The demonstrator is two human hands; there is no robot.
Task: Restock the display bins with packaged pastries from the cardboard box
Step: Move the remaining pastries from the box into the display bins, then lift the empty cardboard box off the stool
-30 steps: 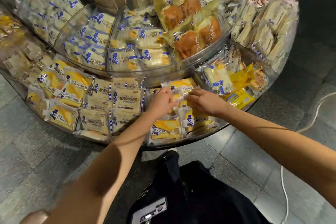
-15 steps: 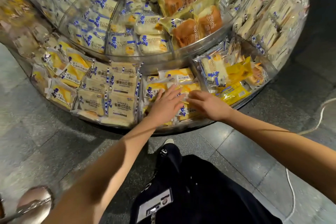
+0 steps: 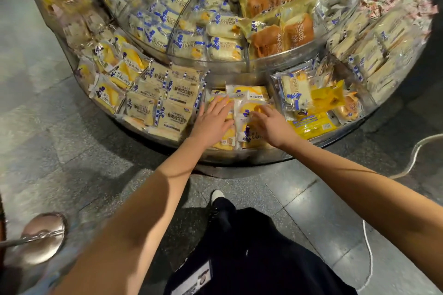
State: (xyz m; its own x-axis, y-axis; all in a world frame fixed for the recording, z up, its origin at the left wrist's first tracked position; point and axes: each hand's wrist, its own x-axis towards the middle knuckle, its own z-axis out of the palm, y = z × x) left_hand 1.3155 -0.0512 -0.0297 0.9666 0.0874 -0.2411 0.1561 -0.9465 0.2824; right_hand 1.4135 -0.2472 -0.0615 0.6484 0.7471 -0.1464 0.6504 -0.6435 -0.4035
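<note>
A round, tiered display stand with clear bin walls [image 3: 254, 154] holds many packaged pastries. In the lower bin straight ahead lie yellow-and-white pastry packets [image 3: 251, 93]. My left hand [image 3: 213, 120] lies flat on the left packets with its fingers straight. My right hand [image 3: 271, 124] rests on the right packets, fingers bent lightly over a clear wrapper [image 3: 244, 124]. The cardboard box is out of view.
Neighbouring bins hold pale bread packets [image 3: 177, 100] on the left and yellow wrapped cakes [image 3: 318, 103] on the right. An upper tier carries brown buns [image 3: 280, 36]. A metal stand base [image 3: 40, 237] sits low left, a white cable [image 3: 412, 158] trails on the grey floor at right.
My left hand has flattened from a curled hold to straight fingers on the packets. Both hands have slid toward the front of the bin. The view has pulled back slightly.
</note>
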